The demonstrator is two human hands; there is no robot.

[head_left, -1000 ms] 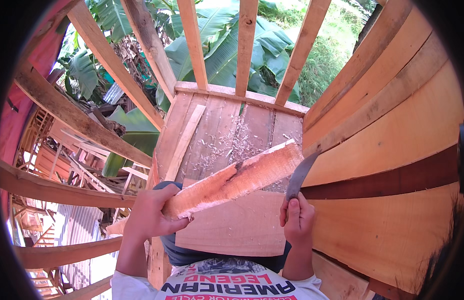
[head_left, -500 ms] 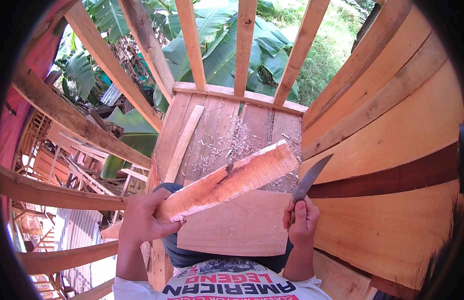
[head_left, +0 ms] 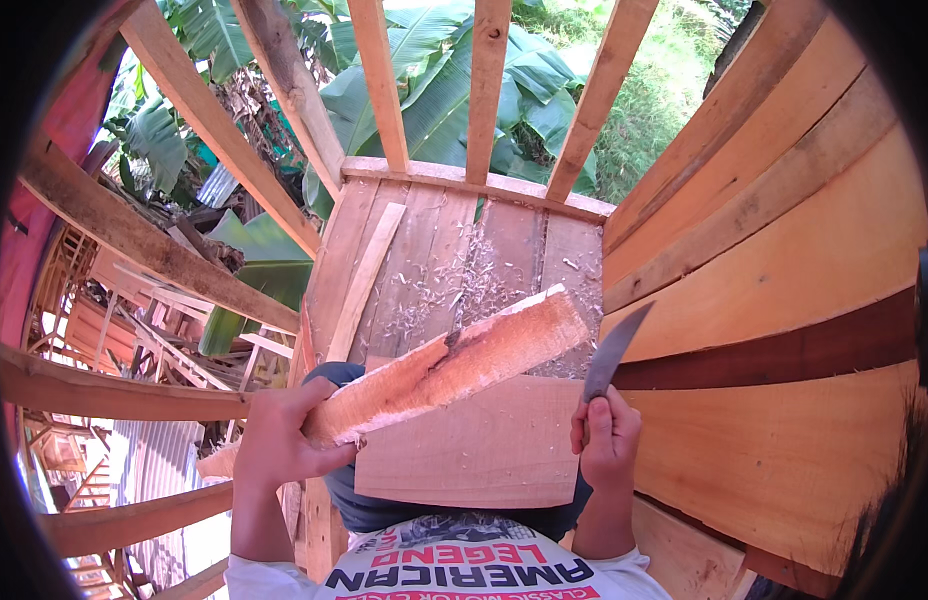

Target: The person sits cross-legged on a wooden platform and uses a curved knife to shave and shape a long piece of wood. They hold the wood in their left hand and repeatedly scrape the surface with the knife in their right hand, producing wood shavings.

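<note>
My left hand grips the near end of a rough reddish wooden slab, which slants up to the right above my lap. My right hand is closed on the handle of a long grey blade that points up, just right of the slab's far end and apart from it. A flat pale board lies across my knees under the slab.
A plank platform strewn with wood shavings lies ahead, with a loose thin strip on it. A plank wall curves along the right. Open wooden studs and beams stand ahead and left, with banana leaves beyond and a drop below.
The blade has lifted away from the slab's right end and moved right. My left hand and the slab have sunk slightly.
</note>
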